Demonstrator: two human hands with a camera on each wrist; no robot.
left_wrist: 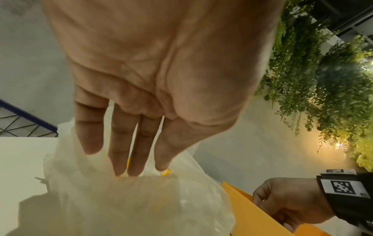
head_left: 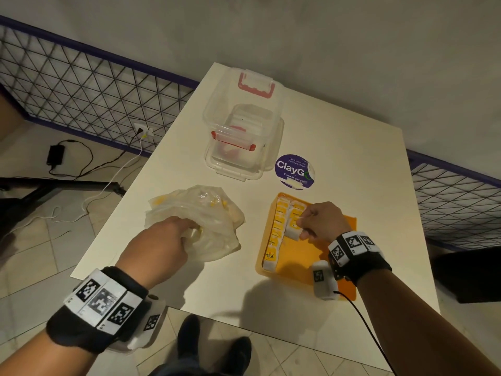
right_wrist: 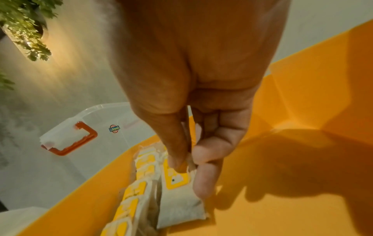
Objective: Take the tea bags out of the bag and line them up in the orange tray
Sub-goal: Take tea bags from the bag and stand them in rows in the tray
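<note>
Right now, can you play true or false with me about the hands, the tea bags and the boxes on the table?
1. The right hand pinches a tea bag over the orange tray. True.
2. The left hand lies flat on the table. False: its fingers reach into the plastic bag.
3. The tray already holds tea bags lined up along one side. True.
4. The clear box is full of tea bags. False: none show in it.
5. The round sticker is bright red. False: it is purple.
</note>
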